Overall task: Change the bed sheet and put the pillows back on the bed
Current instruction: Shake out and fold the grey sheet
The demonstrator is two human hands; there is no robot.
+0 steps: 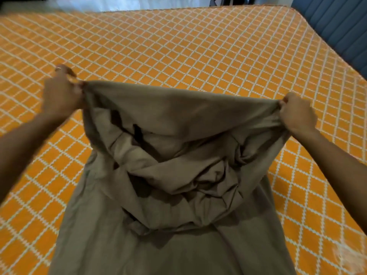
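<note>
A plain taupe bed sheet hangs bunched and crumpled in front of me, stretched by its top edge above the mattress, which has an orange cover with a white diamond grid. My left hand grips the sheet's upper left end. My right hand grips the upper right end. The edge between them is pulled fairly taut, and folds pile up below it. No pillows are in view.
A blue padded headboard runs along the mattress's right side. Beyond the far edge lies pale white fabric or curtain. The mattress fills most of the view around the sheet.
</note>
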